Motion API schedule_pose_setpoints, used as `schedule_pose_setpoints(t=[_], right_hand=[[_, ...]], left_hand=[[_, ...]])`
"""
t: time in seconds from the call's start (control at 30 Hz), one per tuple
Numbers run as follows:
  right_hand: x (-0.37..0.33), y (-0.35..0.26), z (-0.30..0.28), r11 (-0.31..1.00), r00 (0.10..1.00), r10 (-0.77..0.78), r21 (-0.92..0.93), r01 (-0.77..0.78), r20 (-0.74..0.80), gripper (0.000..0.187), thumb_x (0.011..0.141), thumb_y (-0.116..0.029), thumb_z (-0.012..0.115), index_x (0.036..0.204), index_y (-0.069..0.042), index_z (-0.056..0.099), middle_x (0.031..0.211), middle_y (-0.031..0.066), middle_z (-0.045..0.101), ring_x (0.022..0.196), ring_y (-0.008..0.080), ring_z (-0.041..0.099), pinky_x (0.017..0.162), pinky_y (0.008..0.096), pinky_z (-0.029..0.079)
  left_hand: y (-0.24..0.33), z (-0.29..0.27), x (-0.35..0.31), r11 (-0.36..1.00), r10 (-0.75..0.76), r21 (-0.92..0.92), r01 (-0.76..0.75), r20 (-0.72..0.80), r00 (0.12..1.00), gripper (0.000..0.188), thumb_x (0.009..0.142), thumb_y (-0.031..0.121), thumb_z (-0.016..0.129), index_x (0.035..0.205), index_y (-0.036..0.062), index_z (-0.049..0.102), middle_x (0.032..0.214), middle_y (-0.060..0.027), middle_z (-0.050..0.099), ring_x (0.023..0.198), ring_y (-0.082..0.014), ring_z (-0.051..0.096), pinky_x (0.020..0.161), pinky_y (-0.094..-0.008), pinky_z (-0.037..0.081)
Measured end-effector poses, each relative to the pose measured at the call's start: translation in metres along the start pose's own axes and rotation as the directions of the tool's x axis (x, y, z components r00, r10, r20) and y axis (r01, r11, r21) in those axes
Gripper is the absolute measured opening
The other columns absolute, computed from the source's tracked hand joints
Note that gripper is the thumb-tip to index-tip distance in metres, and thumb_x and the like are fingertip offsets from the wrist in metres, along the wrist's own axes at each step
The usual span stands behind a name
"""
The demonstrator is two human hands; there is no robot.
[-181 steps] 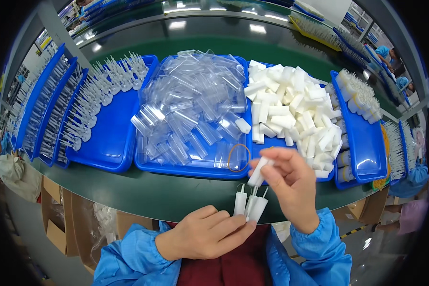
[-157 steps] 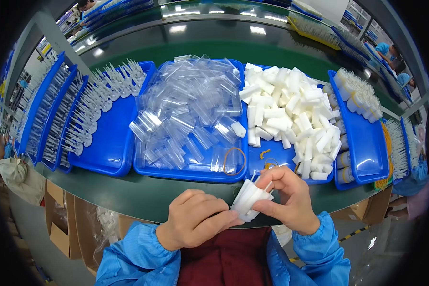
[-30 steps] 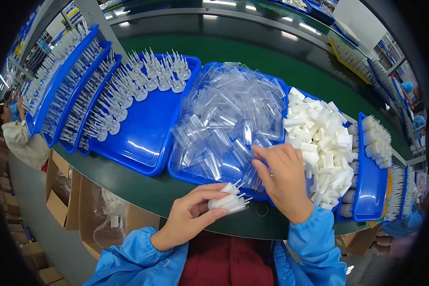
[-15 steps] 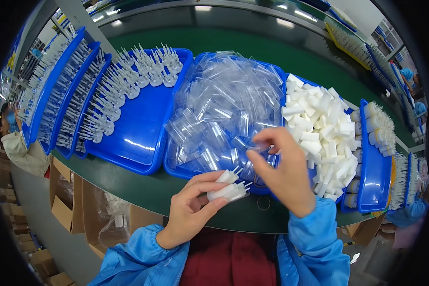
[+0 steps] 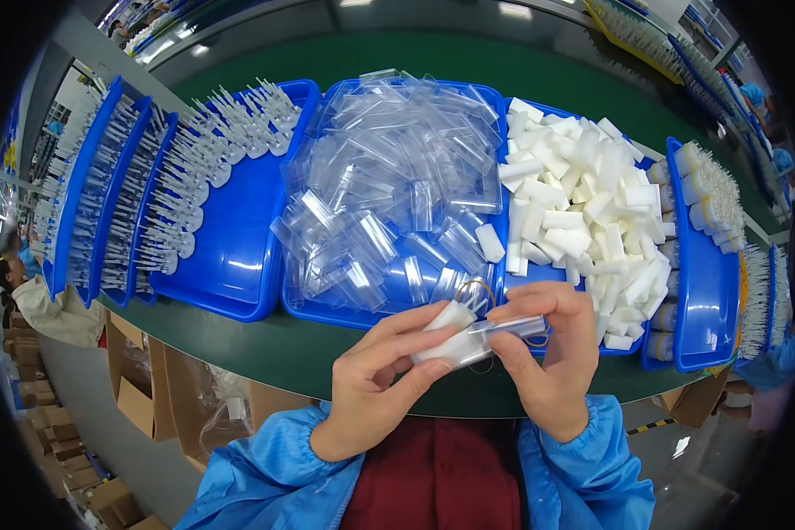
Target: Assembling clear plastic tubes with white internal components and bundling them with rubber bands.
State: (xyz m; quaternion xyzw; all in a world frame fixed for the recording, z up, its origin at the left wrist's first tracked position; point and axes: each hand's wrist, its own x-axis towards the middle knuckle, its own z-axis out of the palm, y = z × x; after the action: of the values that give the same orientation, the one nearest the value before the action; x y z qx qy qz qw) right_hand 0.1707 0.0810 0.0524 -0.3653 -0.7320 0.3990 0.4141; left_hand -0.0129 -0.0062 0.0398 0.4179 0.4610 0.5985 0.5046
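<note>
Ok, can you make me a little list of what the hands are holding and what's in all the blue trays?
left hand: left hand pinches a small bunch of white pieces
right hand: right hand holds a clear plastic tube against that bunch
middle tray: blue tray heaped with clear plastic tubes
right tray: pile of white blocks
left trays: rows of white-tipped sticks
far right tray: short white pieces stacked at the far end
surface: green table
sleeves: blue

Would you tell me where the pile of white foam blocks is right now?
In the head view, the white foam blocks fill the blue tray right of centre, beside the clear caps and beyond the right hand.
</note>
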Motion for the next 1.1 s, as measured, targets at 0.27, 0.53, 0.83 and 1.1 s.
schedule_pose_setpoints(t=[0.27,0.53,0.83,1.1], right_hand=[[-0.006,-0.003,-0.005,0.933,0.972,0.218,0.275,-0.233,0.084,0.038,0.085,-0.01,0.082,0.111,0.0,0.056,0.101,0.0097,0.065,0.096,0.0167,0.065,0.086,0.0297,0.051],[-0.008,-0.006,-0.009,0.948,0.965,0.26,0.179,-0.262,0.035,0.035,0.085,-0.01,0.083,0.107,0.0,0.057,0.1,0.0095,0.064,0.091,0.0155,0.066,0.083,0.0293,0.051],[-0.001,-0.004,-0.018,0.832,0.91,0.372,0.369,-0.415,0.184,0.037,0.083,-0.008,0.083,0.108,-0.001,0.058,0.103,0.0098,0.066,0.095,0.0155,0.066,0.086,0.0291,0.051],[-0.01,0.002,-0.017,0.92,0.964,0.238,0.29,-0.263,0.12,0.039,0.082,-0.005,0.084,0.109,-0.004,0.056,0.102,0.0106,0.068,0.102,0.0153,0.067,0.092,0.0302,0.05]], left_hand=[[-0.001,0.007,0.0,0.994,0.001,0.113,0.003,-0.04,0.999,0.025,0.09,-0.002,0.072,0.116,-0.0001,0.073,0.136,-0.0181,0.06,0.115,-0.0233,0.066,0.094,-0.0313,0.056],[-0.005,0.021,0.006,0.949,0.068,0.313,-0.036,-0.091,0.994,0.025,0.088,0.001,0.075,0.113,0.0016,0.075,0.124,-0.0182,0.068,0.11,-0.025,0.069,0.09,-0.032,0.056],[0.002,0.017,0.005,0.888,0.109,0.442,-0.127,0.066,0.992,0.037,0.087,-0.002,0.074,0.124,0.001,0.071,0.138,-0.0234,0.059,0.125,-0.0313,0.062,0.098,-0.0361,0.054],[-0.018,0.006,-0.002,0.978,0.173,-0.125,-0.169,0.019,0.985,0.033,0.087,-0.015,0.069,0.115,-0.0054,0.056,0.131,-0.0163,0.046,0.13,-0.0405,0.056,0.105,-0.0452,0.056]])
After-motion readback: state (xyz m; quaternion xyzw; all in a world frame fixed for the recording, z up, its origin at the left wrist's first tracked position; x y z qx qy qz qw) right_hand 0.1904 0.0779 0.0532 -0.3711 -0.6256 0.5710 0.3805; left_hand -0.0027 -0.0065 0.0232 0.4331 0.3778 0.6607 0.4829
